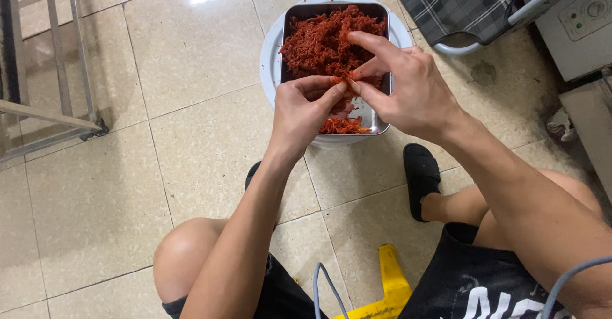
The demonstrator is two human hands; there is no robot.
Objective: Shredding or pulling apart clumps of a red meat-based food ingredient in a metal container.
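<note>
Pinching one red shred (345, 83) between them, left hand (305, 112) and right hand (408, 89) seemingly grip tight above the tray (381, 112).

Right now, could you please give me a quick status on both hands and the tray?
Left hand and right hand pinch one red shred between them. Metal tray of red shredded food sits on white bucket. Nothing in the way.
</note>
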